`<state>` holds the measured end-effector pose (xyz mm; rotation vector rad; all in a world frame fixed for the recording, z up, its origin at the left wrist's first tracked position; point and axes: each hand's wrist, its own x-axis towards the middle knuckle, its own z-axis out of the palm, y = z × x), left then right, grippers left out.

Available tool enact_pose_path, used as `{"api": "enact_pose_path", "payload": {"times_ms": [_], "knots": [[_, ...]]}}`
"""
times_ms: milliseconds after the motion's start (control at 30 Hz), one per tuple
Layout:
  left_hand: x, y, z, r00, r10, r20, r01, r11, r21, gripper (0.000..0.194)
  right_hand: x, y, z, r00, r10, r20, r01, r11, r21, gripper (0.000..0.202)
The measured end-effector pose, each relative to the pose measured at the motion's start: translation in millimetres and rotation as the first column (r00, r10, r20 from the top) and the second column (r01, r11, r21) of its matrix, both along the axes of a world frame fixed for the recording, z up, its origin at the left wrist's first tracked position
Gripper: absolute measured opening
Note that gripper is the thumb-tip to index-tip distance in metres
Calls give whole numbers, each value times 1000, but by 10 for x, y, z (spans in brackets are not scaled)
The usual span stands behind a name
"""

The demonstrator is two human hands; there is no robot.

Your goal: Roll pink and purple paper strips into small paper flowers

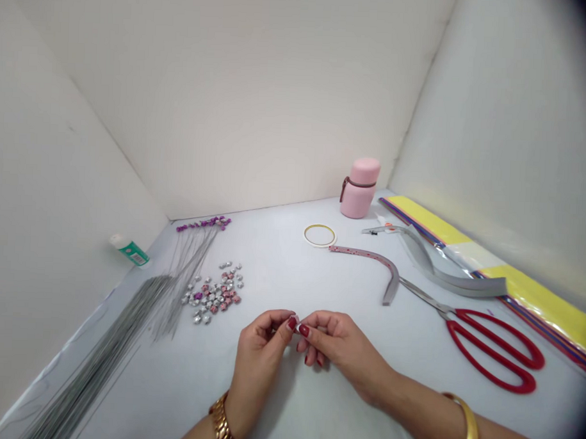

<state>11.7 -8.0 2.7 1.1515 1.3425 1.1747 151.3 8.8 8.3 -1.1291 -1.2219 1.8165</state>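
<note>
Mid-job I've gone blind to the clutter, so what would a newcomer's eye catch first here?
Probably the red-handled scissors lying on the table at the right, and the pink flask standing at the back, right of centre. Next, the left hand and right hand at front centre, fingertips meeting at a tiny pale piece. Left of them lies a cluster of small silver and pink stars.

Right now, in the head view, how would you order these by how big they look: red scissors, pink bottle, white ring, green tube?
1. Red scissors
2. Pink bottle
3. White ring and green tube: too alike to rank.
</note>
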Motion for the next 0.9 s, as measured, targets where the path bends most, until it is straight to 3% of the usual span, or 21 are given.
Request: {"api": "enact_pose_path", "payload": {"times_ms": [167,300,400,733,900], "knots": [[-15,-42,-14,981,34,-192,-5,989,149,11,-7,-11,24,999,-5,-38,4,1000,-23,30],[-25,-74,10,948,8,-317,93,949,302,13,2,-10,28,995,-20,-98,16,999,-45,32],[-22,-73,24,936,-39,-349,163,929,333,17,12,-3,30,992,-55,-113,48,997,-57,33],[25,-33,51,996,-71,-62,78,990,115,14,6,7,24,994,-52,-98,51,999,-13,29],[21,-11,47,999,-14,31,14,1000,7,15,14,-3,-15,999,-33,-5,33,999,25,24]]}}
